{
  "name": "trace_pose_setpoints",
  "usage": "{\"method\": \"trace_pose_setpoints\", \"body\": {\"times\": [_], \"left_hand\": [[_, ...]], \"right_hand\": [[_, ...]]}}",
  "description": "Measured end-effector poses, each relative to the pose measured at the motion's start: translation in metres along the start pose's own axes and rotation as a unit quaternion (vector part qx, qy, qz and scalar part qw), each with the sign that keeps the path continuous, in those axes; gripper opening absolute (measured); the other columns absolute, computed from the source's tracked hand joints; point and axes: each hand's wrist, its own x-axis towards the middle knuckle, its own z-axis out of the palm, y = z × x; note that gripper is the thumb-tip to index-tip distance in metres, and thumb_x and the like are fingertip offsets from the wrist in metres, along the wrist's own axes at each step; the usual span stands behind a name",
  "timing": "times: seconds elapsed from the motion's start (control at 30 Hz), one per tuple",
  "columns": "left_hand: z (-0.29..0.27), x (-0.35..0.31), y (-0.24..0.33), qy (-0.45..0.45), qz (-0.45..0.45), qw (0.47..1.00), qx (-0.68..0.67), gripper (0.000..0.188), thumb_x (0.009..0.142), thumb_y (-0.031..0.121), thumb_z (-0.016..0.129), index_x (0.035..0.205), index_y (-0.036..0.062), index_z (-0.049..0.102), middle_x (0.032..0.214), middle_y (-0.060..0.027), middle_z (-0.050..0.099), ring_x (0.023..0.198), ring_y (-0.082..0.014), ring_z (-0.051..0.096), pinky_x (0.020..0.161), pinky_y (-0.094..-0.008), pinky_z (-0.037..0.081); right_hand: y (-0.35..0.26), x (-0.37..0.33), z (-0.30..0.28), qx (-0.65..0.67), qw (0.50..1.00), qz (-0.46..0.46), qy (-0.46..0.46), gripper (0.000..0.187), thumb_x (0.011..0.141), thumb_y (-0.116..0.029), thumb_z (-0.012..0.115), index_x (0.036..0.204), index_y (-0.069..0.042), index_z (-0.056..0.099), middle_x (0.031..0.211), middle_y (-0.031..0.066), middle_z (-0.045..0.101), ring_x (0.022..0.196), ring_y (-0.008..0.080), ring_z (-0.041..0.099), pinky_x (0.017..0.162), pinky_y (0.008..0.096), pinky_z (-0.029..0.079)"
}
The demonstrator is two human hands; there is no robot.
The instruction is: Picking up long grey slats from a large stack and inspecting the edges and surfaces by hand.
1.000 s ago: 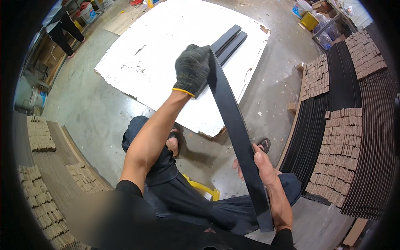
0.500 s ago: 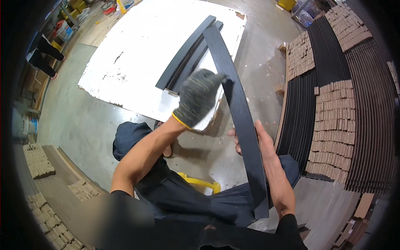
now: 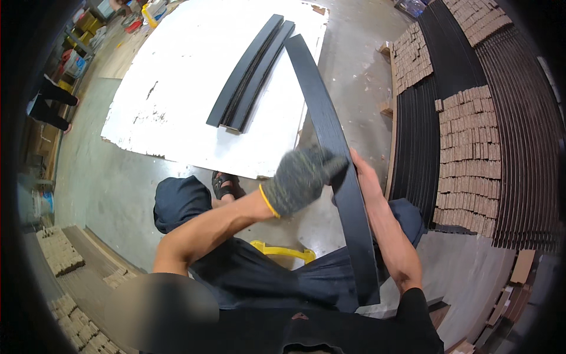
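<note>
A long dark grey-black board (image 3: 346, 194) slants across my lap, its far end over the white sheet's edge and its near end by my right thigh. My bare right hand (image 3: 365, 177) grips it from the right edge, the other fingers mostly hidden behind it. My left hand (image 3: 300, 180), in a dark speckled knit glove with a yellow cuff, is closed, its fingertips on the board's face near the middle. A small dark patch shows at those fingertips; whether it is a held thing or shadow, I cannot make out. Similar dark boards (image 3: 253, 76) lie side by side beyond.
The boards rest on a worn white sheet (image 3: 177, 112). Tall stacks of dark strips with brown ends (image 3: 469, 159) stand at right, more stacks (image 3: 59, 251) at lower left. A yellow plastic frame (image 3: 283, 251) sits between my legs. Another person's legs (image 3: 50, 103) show far left.
My left hand has slid down the board toward me, nearing my right hand. The right hand still grips the board. The view has shifted slightly, and the far boards appear farther left.
</note>
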Motion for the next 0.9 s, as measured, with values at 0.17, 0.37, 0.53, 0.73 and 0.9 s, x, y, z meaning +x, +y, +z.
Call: {"method": "trace_pose_setpoints", "body": {"times": [0.17, 0.37, 0.53, 0.73, 0.9], "left_hand": [[-0.02, 0.004, 0.015, 0.011, -0.028, 0.998, 0.062, 0.04, 0.08, 0.003, 0.069, 0.119, 0.0104, 0.072, 0.099, -0.0094, 0.07, 0.085, -0.0283, 0.068, 0.072, -0.0412, 0.055], [-0.023, 0.023, -0.034, 0.094, -0.109, 0.976, 0.163, 0.031, 0.083, 0.003, 0.069, 0.113, 0.01, 0.075, 0.088, -0.0102, 0.069, 0.08, -0.0282, 0.068, 0.069, -0.0397, 0.055], [-0.013, 0.02, -0.022, 0.08, -0.094, 0.984, 0.128, 0.037, 0.079, 0.006, 0.072, 0.116, 0.0101, 0.073, 0.092, -0.0108, 0.069, 0.082, -0.0295, 0.067, 0.07, -0.0401, 0.056], [0.015, -0.024, 0.032, 0.007, 0.119, 0.993, 0.0, 0.055, 0.072, 0.01, 0.07, 0.127, 0.0054, 0.067, 0.098, -0.0111, 0.068, 0.083, -0.0314, 0.066, 0.069, -0.0442, 0.054], [0.017, -0.06, 0.094, -0.224, 0.156, 0.958, -0.081, 0.059, 0.079, 0.014, 0.069, 0.138, 0.0067, 0.063, 0.104, -0.0103, 0.068, 0.091, -0.0295, 0.067, 0.077, -0.0439, 0.055]], "right_hand": [[-0.008, 0.003, 0.01, 0.064, 0.995, -0.075, 0.022, 0.052, 0.112, -0.042, 0.037, 0.133, -0.001, 0.062, 0.119, 0.0114, 0.07, 0.093, 0.0131, 0.067, 0.08, 0.0283, 0.057], [-0.005, 0.013, 0.019, 0.064, 0.996, -0.062, -0.004, 0.051, 0.113, -0.041, 0.035, 0.133, -0.001, 0.06, 0.114, 0.012, 0.072, 0.082, 0.0157, 0.068, 0.075, 0.0293, 0.059], [-0.014, 0.011, 0.033, 0.069, 0.996, -0.044, 0.019, 0.05, 0.113, -0.042, 0.036, 0.133, -0.002, 0.06, 0.111, 0.0103, 0.072, 0.086, 0.0154, 0.069, 0.077, 0.0304, 0.059], [-0.02, 0.021, 0.015, 0.044, 0.995, -0.091, 0.002, 0.051, 0.113, -0.043, 0.035, 0.134, -0.003, 0.058, 0.114, 0.0099, 0.069, 0.094, 0.0145, 0.066, 0.085, 0.03, 0.057], [-0.036, 0.033, 0.003, -0.036, 0.987, -0.158, 0.008, 0.052, 0.113, -0.043, 0.031, 0.133, -0.004, 0.058, 0.107, 0.01, 0.068, 0.092, 0.0159, 0.065, 0.083, 0.0324, 0.059]]}}
